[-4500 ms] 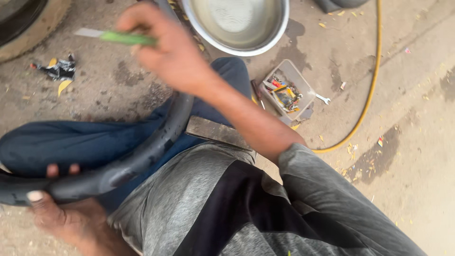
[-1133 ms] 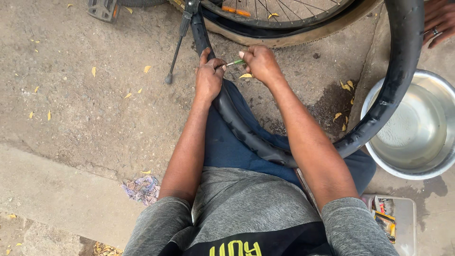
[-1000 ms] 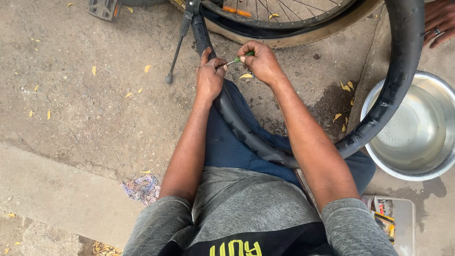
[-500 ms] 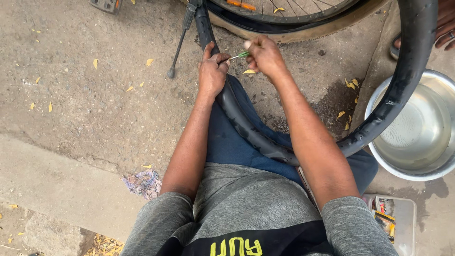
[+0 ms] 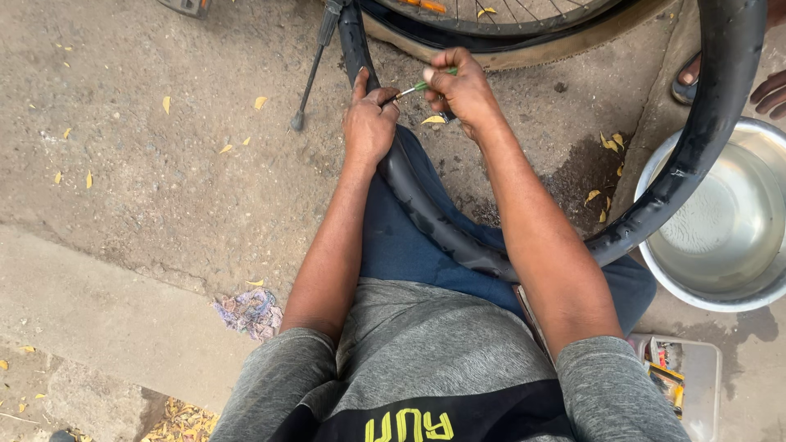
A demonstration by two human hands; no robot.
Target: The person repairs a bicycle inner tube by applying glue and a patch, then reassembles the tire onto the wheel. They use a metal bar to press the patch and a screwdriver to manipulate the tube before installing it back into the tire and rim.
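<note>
Two hands barely shifted since half-second ago: our left hand [image 5: 370, 123] still pinches black inner tube [image 5: 426, 213]; right hand [image 5: 463, 86] fingers grip green-handled tool [image 5: 419, 86], tip at tube.

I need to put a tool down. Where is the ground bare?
Bare concrete lies between the kickstand, the left hand and the curb. It is crowded on the right, around the inner tube, metal basin and plastic box.
</note>
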